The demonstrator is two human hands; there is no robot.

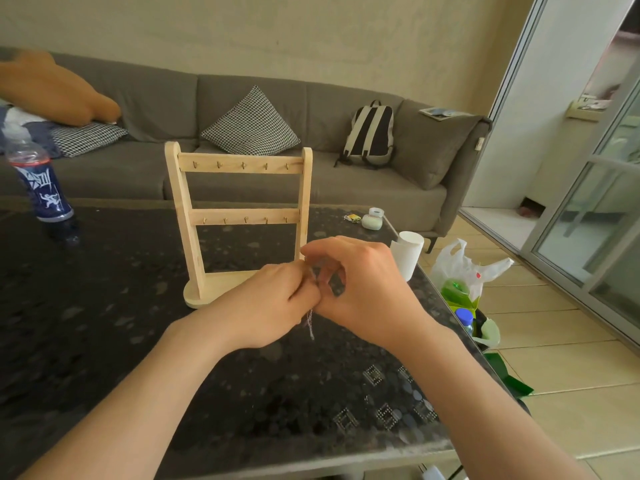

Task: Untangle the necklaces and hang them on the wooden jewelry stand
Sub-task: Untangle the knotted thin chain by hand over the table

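Note:
The wooden jewelry stand (pixel 239 216) is upright on the dark table (pixel 104 323), with two crossbars of small hooks; nothing hangs on any hook. Just in front of its right post, my left hand (pixel 266 303) and my right hand (pixel 360 285) meet, fingertips pinching a thin silvery tangle of necklaces (pixel 310 320). A short strand of chain dangles between my wrists above the table. Most of the tangle is hidden inside my fingers.
A blue plastic bottle (pixel 41 181) stands at the table's far left. A white paper cup (pixel 408 254) and a small round case (pixel 372 220) sit near the right edge. Beyond that edge a bin with a plastic bag (pixel 464 271) stands on the floor. A grey sofa (pixel 277 168) lies behind.

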